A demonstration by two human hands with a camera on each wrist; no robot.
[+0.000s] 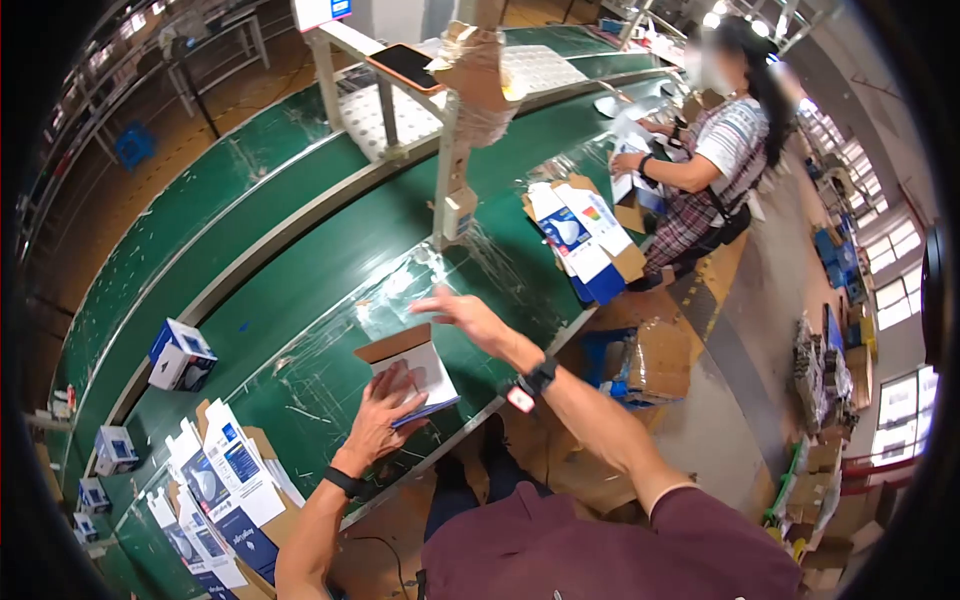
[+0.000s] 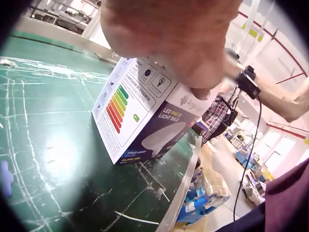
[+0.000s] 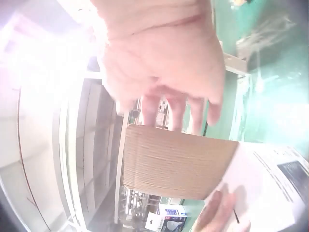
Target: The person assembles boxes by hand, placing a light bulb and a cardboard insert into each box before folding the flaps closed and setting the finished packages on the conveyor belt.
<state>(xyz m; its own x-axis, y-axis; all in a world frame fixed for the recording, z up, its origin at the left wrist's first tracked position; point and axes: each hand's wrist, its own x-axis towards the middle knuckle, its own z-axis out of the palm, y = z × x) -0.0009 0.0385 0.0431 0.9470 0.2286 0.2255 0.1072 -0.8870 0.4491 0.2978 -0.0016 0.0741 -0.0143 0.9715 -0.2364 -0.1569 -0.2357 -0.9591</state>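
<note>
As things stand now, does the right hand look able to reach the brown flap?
Probably yes: the right hand looks free and is close to the brown flap, with nothing visible between them, while the left hand holds the box.

Downward head, close wrist views, shared box [image 1: 432, 378]

Carton [image 2: 145, 116]: white panel [image 2: 108, 133] bearing stepped bars [image 2: 117, 108] graded green through yellow and orange to red; adjoining panel [image 2: 164, 137] dark violet-blue, white lettering. Flap [image 3: 178, 162] brown, finely ridged. Worktop [image 2: 58, 198] green, streaked white. Head view: at 8 o'clock, flattened cartons [image 1: 240, 465] white, blue and brown; 2 o'clock, reddish plaid garment [image 1: 682, 232]; 5 o'clock, maroon shirt [image 1: 600, 545]; 10 o'clock, blue stool [image 1: 133, 147].
</note>
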